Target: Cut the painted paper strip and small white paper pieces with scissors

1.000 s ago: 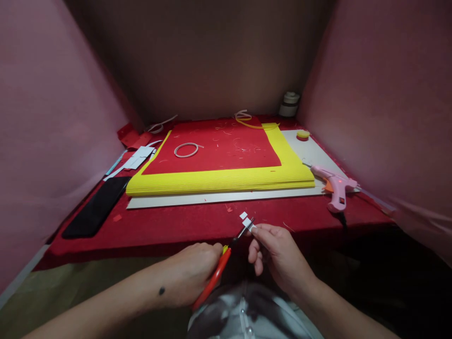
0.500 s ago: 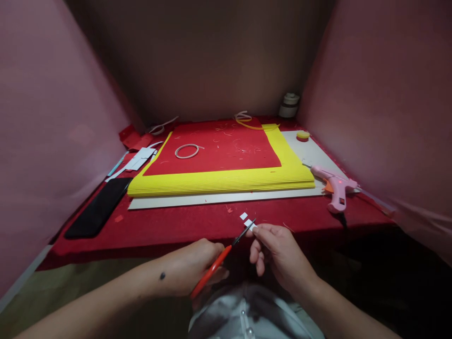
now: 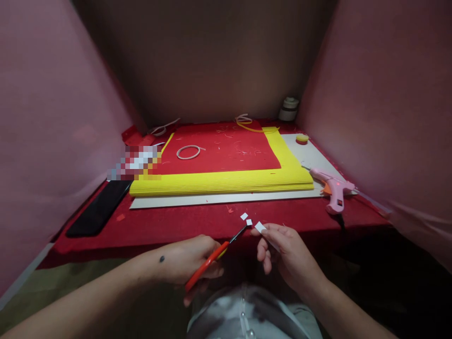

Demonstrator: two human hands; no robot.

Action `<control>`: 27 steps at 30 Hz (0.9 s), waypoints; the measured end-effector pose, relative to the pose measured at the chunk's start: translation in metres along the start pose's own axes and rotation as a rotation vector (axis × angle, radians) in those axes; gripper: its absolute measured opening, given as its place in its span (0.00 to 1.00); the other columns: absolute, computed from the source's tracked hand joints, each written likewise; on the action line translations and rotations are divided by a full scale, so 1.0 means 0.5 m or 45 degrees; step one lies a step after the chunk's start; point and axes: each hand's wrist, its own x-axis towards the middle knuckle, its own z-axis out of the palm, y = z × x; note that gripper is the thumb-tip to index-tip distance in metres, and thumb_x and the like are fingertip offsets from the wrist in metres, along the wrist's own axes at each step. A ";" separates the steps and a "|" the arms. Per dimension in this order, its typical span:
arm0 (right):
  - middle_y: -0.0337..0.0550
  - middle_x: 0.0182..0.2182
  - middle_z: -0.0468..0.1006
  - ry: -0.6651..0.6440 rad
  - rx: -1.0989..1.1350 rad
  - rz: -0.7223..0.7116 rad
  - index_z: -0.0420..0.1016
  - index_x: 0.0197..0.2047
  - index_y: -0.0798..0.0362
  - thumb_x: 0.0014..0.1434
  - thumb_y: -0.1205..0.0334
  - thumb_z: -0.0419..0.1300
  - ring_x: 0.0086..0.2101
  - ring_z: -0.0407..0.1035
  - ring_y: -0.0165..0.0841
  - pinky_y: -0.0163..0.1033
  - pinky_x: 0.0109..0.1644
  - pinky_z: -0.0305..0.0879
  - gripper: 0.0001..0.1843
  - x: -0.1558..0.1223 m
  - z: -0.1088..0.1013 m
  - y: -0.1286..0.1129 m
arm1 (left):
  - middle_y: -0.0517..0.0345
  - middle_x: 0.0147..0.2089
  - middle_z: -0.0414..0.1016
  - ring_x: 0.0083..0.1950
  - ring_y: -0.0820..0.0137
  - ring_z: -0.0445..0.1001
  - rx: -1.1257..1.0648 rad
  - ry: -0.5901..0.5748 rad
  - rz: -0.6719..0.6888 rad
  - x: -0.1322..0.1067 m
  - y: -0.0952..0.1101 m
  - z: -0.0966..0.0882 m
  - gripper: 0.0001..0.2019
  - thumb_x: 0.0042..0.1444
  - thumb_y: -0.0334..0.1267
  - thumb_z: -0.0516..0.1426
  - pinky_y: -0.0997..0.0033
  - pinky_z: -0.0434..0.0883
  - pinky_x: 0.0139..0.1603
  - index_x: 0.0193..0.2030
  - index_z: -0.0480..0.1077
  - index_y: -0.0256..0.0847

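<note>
My left hand is closed around the handles of a pair of scissors with red grips and a little yellow on the inner side. The blades point up and to the right, their tip at a small white paper square. A second white paper square lies just beyond it on the red cloth. Between thumb and fingers, my right hand pinches a white paper strip, whose end sticks out to the left, apart from the blades. The rest of the strip is mostly hidden by the hand.
Behind the hands, a yellow corrugated sheet and a red sheet lie on a white board. A pink glue gun rests at right, a black pouch-like item at left. A coiled strip sits on the red sheet.
A white square has come off the strip's end and lies by the scissor tip. My right hand with the strip has shifted slightly right, and the scissors have drawn back a little left.
</note>
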 end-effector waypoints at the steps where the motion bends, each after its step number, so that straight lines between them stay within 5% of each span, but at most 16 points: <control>1: 0.40 0.15 0.73 -0.001 0.016 -0.002 0.71 0.34 0.59 0.53 0.55 0.56 0.11 0.63 0.26 0.29 0.16 0.52 0.14 0.000 0.001 -0.001 | 0.63 0.18 0.65 0.13 0.76 0.64 0.014 -0.002 -0.015 -0.004 0.004 -0.004 0.12 0.52 0.39 0.50 0.80 0.56 0.12 0.20 0.59 0.38; 8: 0.41 0.18 0.75 0.002 0.093 -0.054 0.71 0.36 0.59 0.53 0.54 0.58 0.14 0.66 0.27 0.30 0.19 0.57 0.16 -0.003 0.013 -0.003 | 0.62 0.16 0.63 0.14 0.76 0.62 0.091 -0.036 -0.028 -0.019 0.029 -0.023 0.15 0.51 0.42 0.50 0.79 0.55 0.14 0.18 0.60 0.37; 15: 0.43 0.20 0.76 0.016 0.119 -0.060 0.70 0.38 0.58 0.52 0.50 0.60 0.16 0.69 0.29 0.31 0.21 0.60 0.18 -0.001 0.010 -0.003 | 0.65 0.22 0.65 0.16 0.77 0.63 -0.026 0.267 0.048 -0.027 0.010 -0.014 0.11 0.52 0.46 0.52 0.79 0.57 0.14 0.30 0.59 0.40; 19: 0.42 0.19 0.76 0.006 0.097 -0.083 0.69 0.37 0.58 0.54 0.50 0.59 0.15 0.68 0.28 0.30 0.20 0.59 0.17 0.001 0.011 -0.004 | 0.66 0.23 0.64 0.17 0.79 0.63 -0.223 0.443 0.268 -0.019 0.017 -0.012 0.14 0.52 0.48 0.55 0.80 0.59 0.15 0.30 0.57 0.39; 23: 0.43 0.19 0.76 -0.199 -0.007 -0.079 0.69 0.36 0.58 0.55 0.50 0.58 0.15 0.67 0.27 0.29 0.19 0.58 0.17 -0.006 0.029 -0.011 | 0.68 0.24 0.64 0.18 0.81 0.62 -0.409 0.715 0.578 0.003 0.052 -0.006 0.14 0.46 0.40 0.60 0.80 0.59 0.18 0.33 0.59 0.39; 27: 0.44 0.19 0.76 -0.438 -0.199 0.005 0.66 0.32 0.57 0.56 0.47 0.56 0.15 0.68 0.28 0.30 0.19 0.59 0.19 -0.011 0.058 -0.022 | 0.68 0.23 0.64 0.22 0.78 0.66 -0.501 0.621 0.700 0.014 0.076 0.005 0.13 0.43 0.35 0.60 0.77 0.65 0.23 0.31 0.59 0.39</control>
